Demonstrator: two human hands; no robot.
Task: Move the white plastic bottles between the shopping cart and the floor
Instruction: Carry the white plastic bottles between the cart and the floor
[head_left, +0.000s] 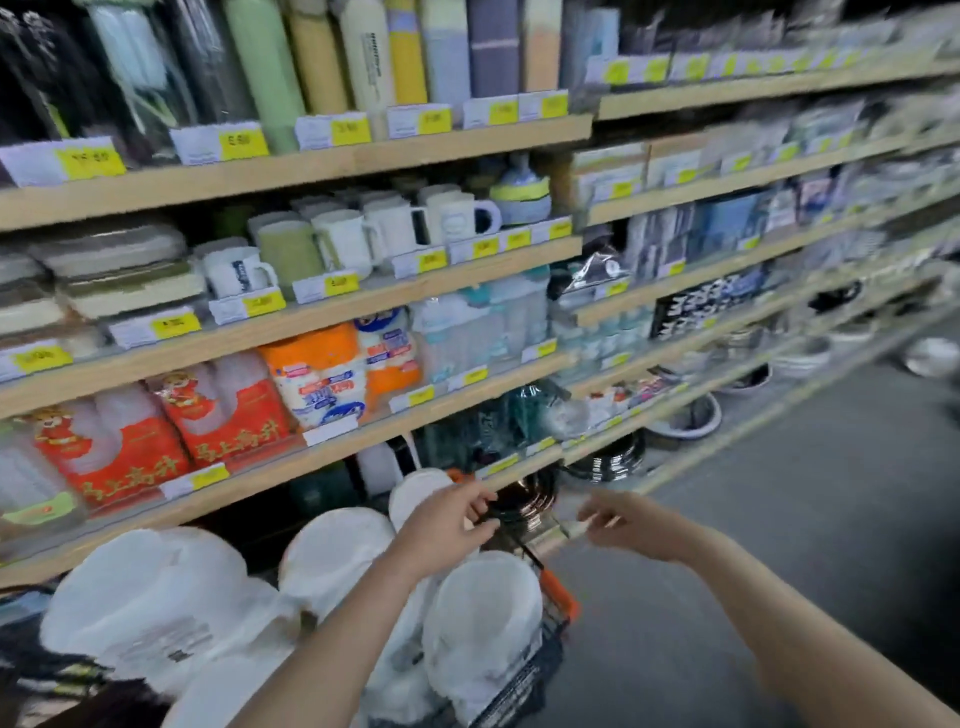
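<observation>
Several white plastic bottles (156, 597), large and rounded, are lying packed together in the black wire shopping cart with orange corner trim (558, 603) at the bottom of the view; they are filling the cart from the left edge up to its right rim, and one more white bottle (415, 493) is standing at the far end, just below the lowest shelf. The picture is blurred by motion, so small details are hard to read.

Both bare arms are reaching forward over the cart. The left hand (447, 525) is hovering above the bottles with its fingers loosely curled and holding nothing, as far as I can see. The right hand (628, 525) is stretching to the left beside the cart, its fingers loosely bent; something small and pale seems to be at its fingertips, but I cannot tell if the hand is holding it.

Behind the cart, long wooden shelves with yellow price labels (332, 306) are running along the aisle. White and green mugs (332, 239) are standing on one shelf, and red and orange packages (228, 415) are sitting below them. The dark grey floor (831, 493) is stretching away on the right.
</observation>
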